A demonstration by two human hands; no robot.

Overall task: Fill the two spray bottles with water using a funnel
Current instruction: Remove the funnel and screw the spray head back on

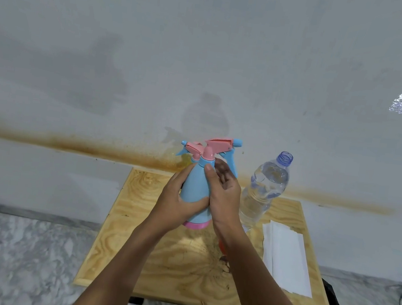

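Single head view, wide-angle, facing forward-down; hands point(178, 201) near lens, table point(185, 265) below, wall point(208, 51) ahead.

A blue spray bottle point(196, 190) with a pink base ring stands upright, its cone-shaped body wrapped by the left hand point(178, 200) fingers, with the thumb across its front. The right hand point(223, 196) thumb lies straight on its shoulder, just below the pink collar. Its pink trigger head, above the right fingers, points its blue nozzle right. A second spray head point(193, 148), pink with a blue nozzle pointing left, peeks out just beyond the left fingertips. A clear, uncapped water bottle point(264, 189), largely full, stands upright just right of the right fingers.
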